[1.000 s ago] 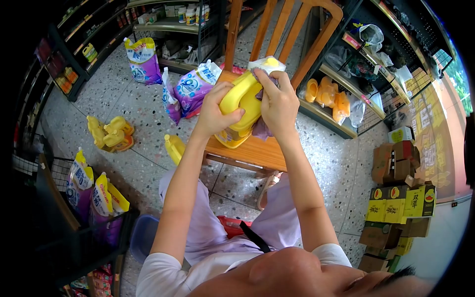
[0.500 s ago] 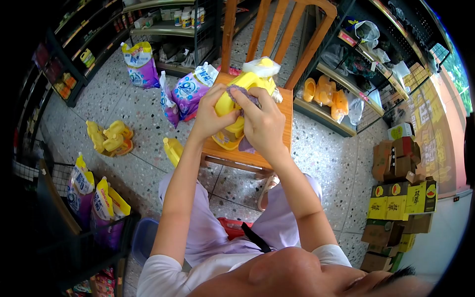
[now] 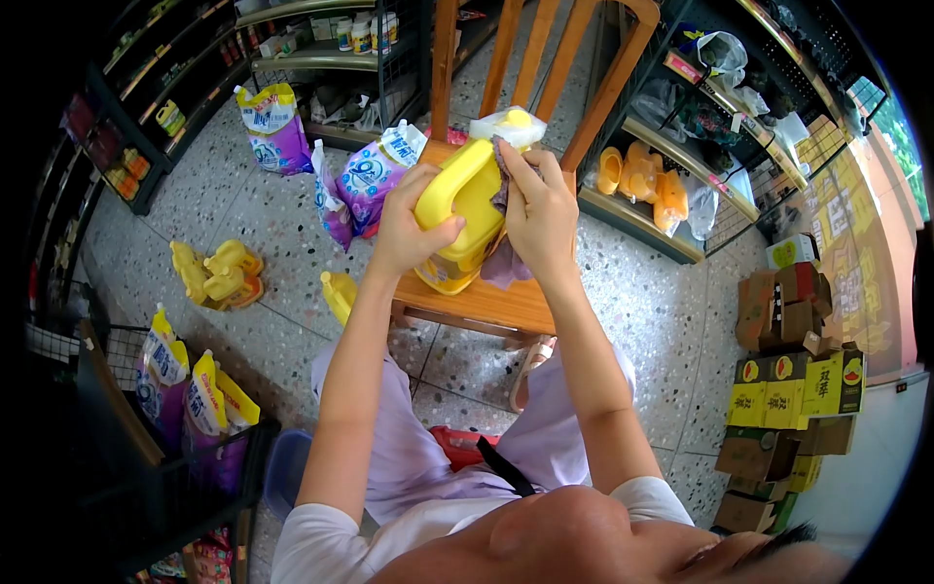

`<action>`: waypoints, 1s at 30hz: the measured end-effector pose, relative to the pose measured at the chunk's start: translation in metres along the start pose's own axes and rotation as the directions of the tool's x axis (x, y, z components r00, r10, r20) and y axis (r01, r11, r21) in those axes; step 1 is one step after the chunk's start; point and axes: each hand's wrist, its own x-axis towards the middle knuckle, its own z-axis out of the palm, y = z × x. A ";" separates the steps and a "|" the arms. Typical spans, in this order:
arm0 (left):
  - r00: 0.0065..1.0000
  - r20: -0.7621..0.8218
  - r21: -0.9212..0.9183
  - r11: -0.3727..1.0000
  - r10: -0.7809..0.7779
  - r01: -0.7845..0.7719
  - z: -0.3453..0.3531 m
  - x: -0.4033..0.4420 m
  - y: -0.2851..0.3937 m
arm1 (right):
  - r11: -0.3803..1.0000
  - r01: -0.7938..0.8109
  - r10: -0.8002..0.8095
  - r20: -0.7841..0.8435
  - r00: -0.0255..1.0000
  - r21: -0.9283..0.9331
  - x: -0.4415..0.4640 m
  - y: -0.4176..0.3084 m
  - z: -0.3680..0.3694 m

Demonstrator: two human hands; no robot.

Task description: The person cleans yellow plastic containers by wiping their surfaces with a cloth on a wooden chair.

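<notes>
Head view: left fingers (image 3: 443, 234) are clamped on the yellow jug (image 3: 477, 204), right fingers (image 3: 522, 173) are pinching a purple cloth (image 3: 506, 266) against its side. Cloth's just slid off the handle area towards the right edge, so the handle's in plain sight and I'd guess that side is getting the attention now. Jug's on the wooden chair (image 3: 525, 304), purple detergent bags (image 3: 375, 185) on the floor beyond.
</notes>
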 end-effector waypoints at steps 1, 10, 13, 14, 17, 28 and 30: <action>1.000 -0.006 -0.013 1.000 -0.008 0.008 0.001 0.000 0.000 | 1.000 -0.015 0.015 0.011 1.000 0.000 -0.003 0.002 0.000; 0.998 0.004 -0.021 0.998 -0.065 0.065 0.000 -0.002 -0.004 | 0.992 -0.126 0.127 0.052 0.991 -0.014 -0.043 0.021 -0.010; 0.997 -0.011 -0.040 0.997 -0.071 0.070 0.002 -0.002 -0.004 | 0.988 -0.149 0.148 0.041 0.988 0.031 -0.052 0.027 -0.009; 0.997 -0.019 -0.049 0.996 -0.076 0.075 0.003 -0.002 -0.004 | 0.985 -0.162 0.160 0.040 0.986 0.053 -0.054 0.027 -0.009; 0.997 0.003 -0.047 0.995 -0.082 0.082 0.000 -0.002 -0.005 | 0.986 -0.161 0.161 0.019 0.987 0.052 -0.052 0.025 -0.005; 0.997 0.001 -0.057 0.996 -0.075 0.074 0.001 -0.001 -0.003 | 0.998 -0.039 0.038 -0.039 0.999 -0.038 -0.021 0.043 0.010; 0.997 0.001 -0.047 0.996 -0.076 0.076 0.002 -0.002 -0.003 | 0.998 -0.061 0.060 -0.027 0.998 -0.023 -0.028 0.041 0.006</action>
